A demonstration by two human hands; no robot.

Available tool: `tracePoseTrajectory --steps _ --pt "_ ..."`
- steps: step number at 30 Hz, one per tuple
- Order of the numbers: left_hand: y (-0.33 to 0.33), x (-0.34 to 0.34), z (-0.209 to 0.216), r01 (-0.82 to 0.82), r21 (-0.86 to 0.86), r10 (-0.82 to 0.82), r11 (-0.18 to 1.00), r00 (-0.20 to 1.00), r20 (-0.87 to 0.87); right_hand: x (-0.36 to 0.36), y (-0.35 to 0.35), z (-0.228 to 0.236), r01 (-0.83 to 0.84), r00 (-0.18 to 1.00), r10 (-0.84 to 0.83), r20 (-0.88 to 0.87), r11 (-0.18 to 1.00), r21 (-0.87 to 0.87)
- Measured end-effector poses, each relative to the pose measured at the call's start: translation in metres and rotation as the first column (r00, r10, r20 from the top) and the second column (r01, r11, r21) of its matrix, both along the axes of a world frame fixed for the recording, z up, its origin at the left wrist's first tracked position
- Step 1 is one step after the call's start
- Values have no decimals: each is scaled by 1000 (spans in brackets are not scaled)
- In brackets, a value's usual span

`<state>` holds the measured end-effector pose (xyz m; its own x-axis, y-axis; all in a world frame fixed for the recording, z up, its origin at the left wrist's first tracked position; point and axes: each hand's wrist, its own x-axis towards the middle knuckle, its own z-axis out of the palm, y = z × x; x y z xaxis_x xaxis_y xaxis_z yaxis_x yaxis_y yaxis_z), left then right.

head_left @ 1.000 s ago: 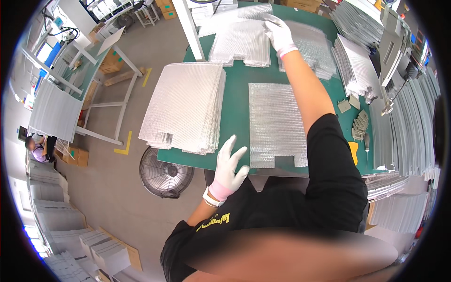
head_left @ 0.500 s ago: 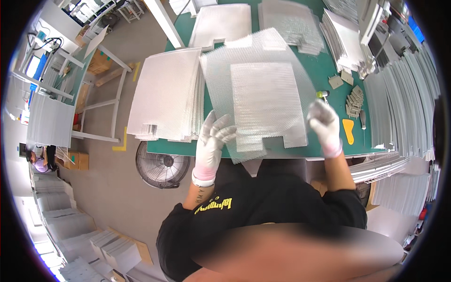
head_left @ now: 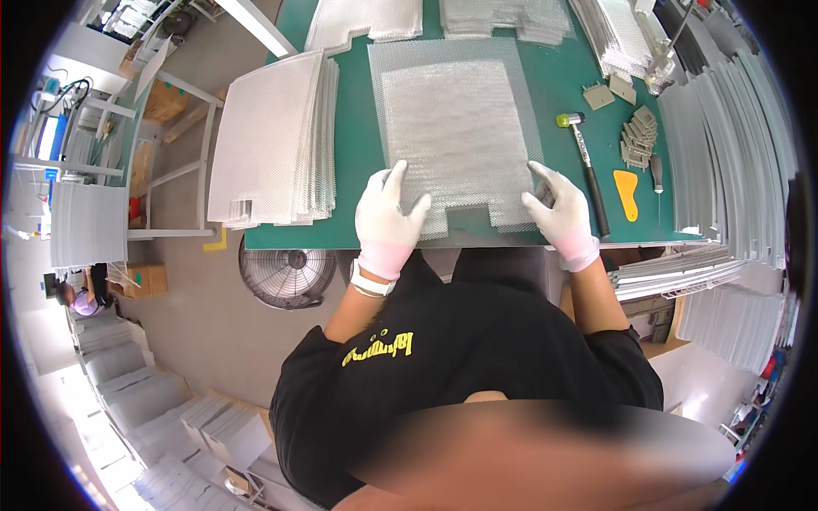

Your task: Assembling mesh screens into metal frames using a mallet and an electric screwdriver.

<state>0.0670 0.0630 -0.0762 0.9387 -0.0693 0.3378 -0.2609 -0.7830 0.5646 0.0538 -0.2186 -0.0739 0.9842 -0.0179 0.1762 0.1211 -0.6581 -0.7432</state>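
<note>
A silvery mesh sheet (head_left: 460, 128), notched at its near edge, lies over another mesh layer on the green table in front of me. My left hand (head_left: 389, 217), in a white glove with a pink cuff, is at the sheet's near left corner, thumb and index finger apart. My right hand (head_left: 560, 213), gloved the same way, is at the near right corner, with thumb and index finger stretched out and apart. Both hands touch or nearly touch the side edges. Beyond the right hand lies a mallet (head_left: 586, 162) with a green-and-black head and black grip.
A pile of mesh sheets (head_left: 268, 140) stands at left, with further piles (head_left: 366, 21) at the far edge. On the right are a yellow scraper (head_left: 626, 194), a screwdriver (head_left: 656, 175), beige plastic pieces (head_left: 639, 136) and racked panels (head_left: 724, 162). A floor fan (head_left: 290, 274) stands below the table's left side.
The tilted mesh sheet now lies straight, lined up with the layer beneath. My hands have come down to its near corners, the right one moving left. The mallet is now uncovered.
</note>
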Motion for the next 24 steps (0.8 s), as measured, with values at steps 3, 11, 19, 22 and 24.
tracePoseTrajectory --steps 3,11,19,22,24 --pt "1 5 -9 -3 55 4 998 1000 -18 4 -3 -11 -8 1000 8 -17 1000 6" --pt "0 19 -38 -14 169 29 986 995 -92 12 1 -35 -5 1000 0 -30 988 -154" --pt "3 17 -47 -16 135 28 991 996 -88 9 2 -42 -11 1000 10 -8 967 -256" --pt "4 18 -48 -17 138 31 990 995 -97 12 1 -42 -38 999 28 -42 963 -268" --pt "3 19 -48 -15 132 28 991 995 -97 13 0 -38 -54 996 33 -82 964 -259"
